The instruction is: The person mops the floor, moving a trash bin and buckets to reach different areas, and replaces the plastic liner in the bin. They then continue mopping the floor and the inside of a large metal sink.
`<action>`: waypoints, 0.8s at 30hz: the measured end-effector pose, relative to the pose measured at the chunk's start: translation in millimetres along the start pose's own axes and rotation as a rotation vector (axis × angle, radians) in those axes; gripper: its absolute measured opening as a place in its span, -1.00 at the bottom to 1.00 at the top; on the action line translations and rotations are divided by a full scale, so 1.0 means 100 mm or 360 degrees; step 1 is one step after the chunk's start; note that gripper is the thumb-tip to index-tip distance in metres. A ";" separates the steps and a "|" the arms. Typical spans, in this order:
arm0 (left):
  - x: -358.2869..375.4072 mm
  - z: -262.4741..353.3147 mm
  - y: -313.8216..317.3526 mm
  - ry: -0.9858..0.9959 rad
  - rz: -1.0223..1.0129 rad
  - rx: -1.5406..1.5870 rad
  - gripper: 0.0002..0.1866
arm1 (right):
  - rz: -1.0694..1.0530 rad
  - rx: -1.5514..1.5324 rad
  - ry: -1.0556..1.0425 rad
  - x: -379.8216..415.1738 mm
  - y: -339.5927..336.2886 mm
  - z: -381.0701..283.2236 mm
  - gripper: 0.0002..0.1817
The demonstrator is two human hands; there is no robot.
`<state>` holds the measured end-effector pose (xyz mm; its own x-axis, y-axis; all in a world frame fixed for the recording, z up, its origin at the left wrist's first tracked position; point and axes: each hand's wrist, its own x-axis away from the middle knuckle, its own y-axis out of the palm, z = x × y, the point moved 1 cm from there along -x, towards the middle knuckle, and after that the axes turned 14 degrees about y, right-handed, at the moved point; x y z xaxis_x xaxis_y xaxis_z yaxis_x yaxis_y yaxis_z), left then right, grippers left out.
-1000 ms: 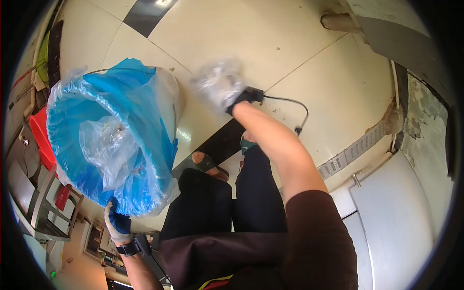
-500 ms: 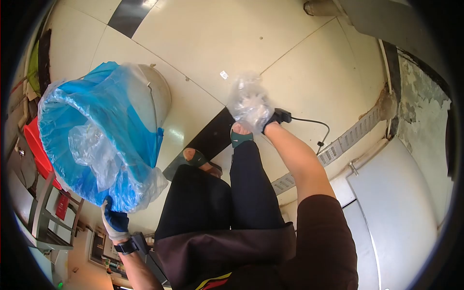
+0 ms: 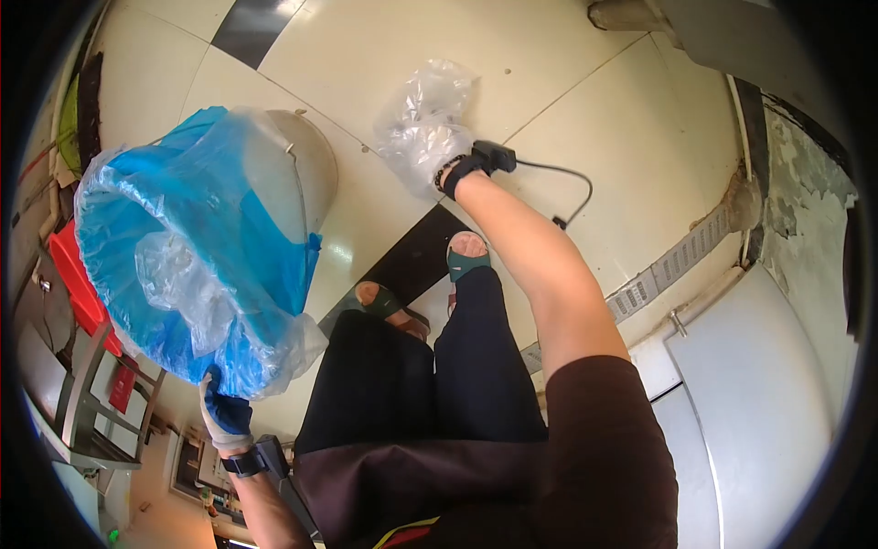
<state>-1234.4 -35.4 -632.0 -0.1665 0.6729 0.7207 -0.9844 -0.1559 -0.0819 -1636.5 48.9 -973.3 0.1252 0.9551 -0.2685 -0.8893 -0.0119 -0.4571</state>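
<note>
— Where's the bin [image 3: 302,174] relative to the hands?

— Left of the legs [image 3: 430,366], with its liner [image 3: 183,238] inside and a crumpled plastic bag [image 3: 183,293] in that. The left hand [image 3: 224,416] is at its near rim; the right hand [image 3: 425,151], to the right, is inside a plastic bag [image 3: 425,110] above the floor [image 3: 512,55].

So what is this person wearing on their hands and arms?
The left hand wears a blue glove with a pale cuff, and a black wrist device is strapped behind it. The right hand is wrapped in clear crinkled plastic, with a black wrist unit trailing a thin black cable. The right arm has a short dark maroon sleeve.
</note>
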 end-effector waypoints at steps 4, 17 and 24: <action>-0.01 0.01 -0.04 -0.0005 0.0053 0.0014 -0.65 | -0.1684 -0.2182 -0.0290 -0.16 -0.17 0.58 -0.65; -0.03 -0.08 0.02 -0.0064 -0.0130 0.0026 -0.59 | -0.1795 -0.1458 0.0359 1.56 -0.06 1.47 -0.59; -0.06 -0.09 -0.03 -0.0040 -0.0232 -0.0021 -0.56 | -0.3228 -0.2456 0.2116 2.40 0.55 1.64 -0.48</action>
<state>-1230.8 -32.6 -642.1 -0.0206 0.6694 0.7426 -0.9987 -0.0484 0.0159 -1727.9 325.7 -923.9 0.2758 -0.1881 0.9426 0.7906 -0.5133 -0.3338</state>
